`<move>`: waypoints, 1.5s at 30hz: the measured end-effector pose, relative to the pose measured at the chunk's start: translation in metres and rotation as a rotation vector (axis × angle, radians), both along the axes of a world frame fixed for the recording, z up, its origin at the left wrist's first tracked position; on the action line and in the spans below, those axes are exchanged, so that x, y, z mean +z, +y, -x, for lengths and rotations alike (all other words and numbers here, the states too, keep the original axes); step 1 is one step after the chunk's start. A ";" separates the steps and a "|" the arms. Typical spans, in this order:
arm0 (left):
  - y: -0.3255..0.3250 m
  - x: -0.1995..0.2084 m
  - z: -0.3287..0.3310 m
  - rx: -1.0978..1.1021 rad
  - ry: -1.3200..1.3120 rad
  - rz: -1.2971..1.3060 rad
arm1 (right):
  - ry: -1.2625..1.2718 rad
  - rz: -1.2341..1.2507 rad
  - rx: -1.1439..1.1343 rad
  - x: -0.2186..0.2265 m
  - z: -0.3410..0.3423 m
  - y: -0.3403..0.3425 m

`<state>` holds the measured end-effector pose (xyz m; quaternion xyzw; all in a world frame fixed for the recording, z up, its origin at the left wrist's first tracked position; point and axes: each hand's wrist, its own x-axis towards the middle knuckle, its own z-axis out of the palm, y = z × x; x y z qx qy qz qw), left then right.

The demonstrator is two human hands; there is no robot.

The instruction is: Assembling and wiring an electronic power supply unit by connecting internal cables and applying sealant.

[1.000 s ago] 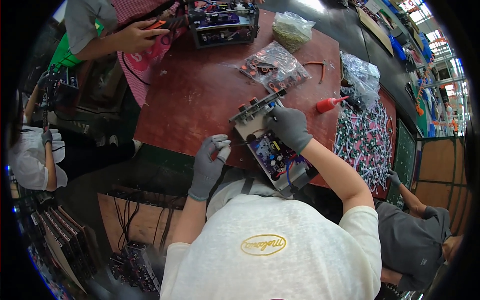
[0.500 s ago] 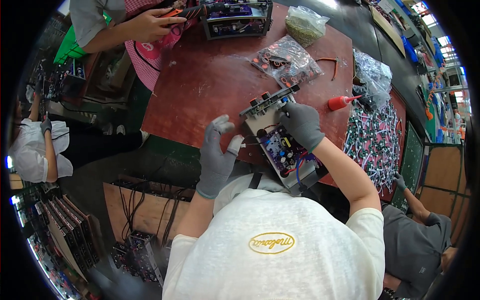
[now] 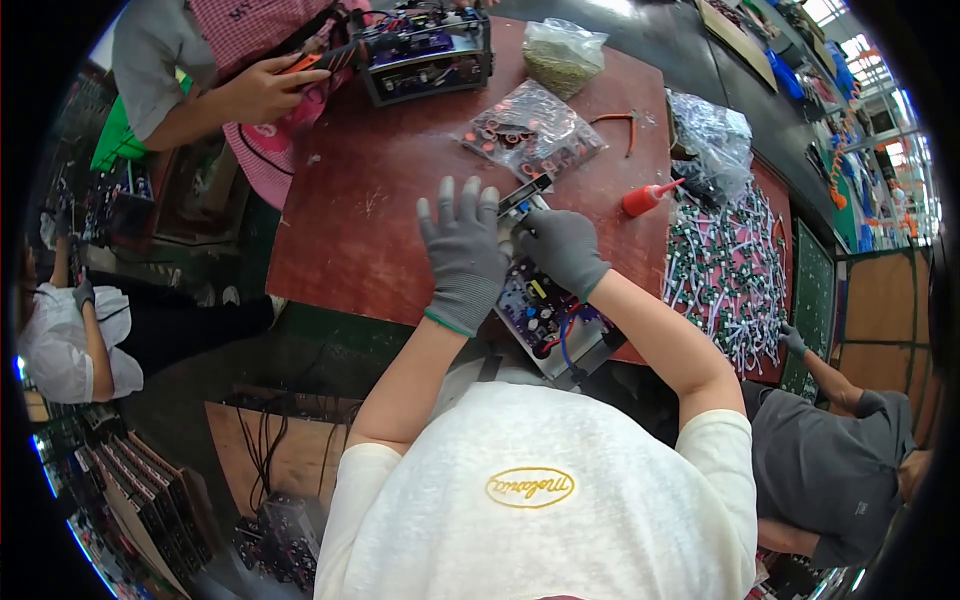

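An open electronic device lies at the near edge of the dark red table [image 3: 350, 220], its purple circuit board [image 3: 543, 295] facing up, with red and blue wires at the near end. Its dark end panel [image 3: 530, 190] stands at the far end. My left hand [image 3: 465, 248], in a grey glove, lies over the panel's left part with fingers stretched out and apart. My right hand [image 3: 566, 250], also gloved, is closed at the panel's inner side, next to a small blue part. What its fingertips hold is hidden. Both hands cover much of the panel.
Beyond lie a bag of orange and black parts [image 3: 530, 135], a bag of greenish granules [image 3: 562, 62], orange-handled pliers [image 3: 630, 128] and a red bottle [image 3: 643, 200]. Small boards with white cables [image 3: 725, 270] are heaped right. A co-worker's hand [image 3: 265, 90] holds an orange-black tool beside another device [image 3: 425, 65].
My left hand has moved right and away from me, from beside the device onto its end panel, fingers now straightened. My right hand stays at the panel. The whole view has shifted slightly.
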<state>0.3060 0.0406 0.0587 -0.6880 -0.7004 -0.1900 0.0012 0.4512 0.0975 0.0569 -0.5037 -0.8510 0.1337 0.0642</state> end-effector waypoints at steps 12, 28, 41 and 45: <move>0.006 -0.016 -0.001 0.036 0.128 -0.256 | 0.008 0.000 0.009 0.000 -0.002 0.001; 0.004 -0.013 -0.005 0.077 0.129 -0.292 | 0.043 0.011 0.016 -0.003 -0.005 0.001; 0.006 -0.019 -0.002 0.054 0.107 -0.249 | 0.075 -0.028 0.044 -0.006 -0.004 0.002; 0.005 -0.018 -0.001 0.043 0.106 -0.249 | 0.155 -0.065 0.046 -0.012 -0.004 0.002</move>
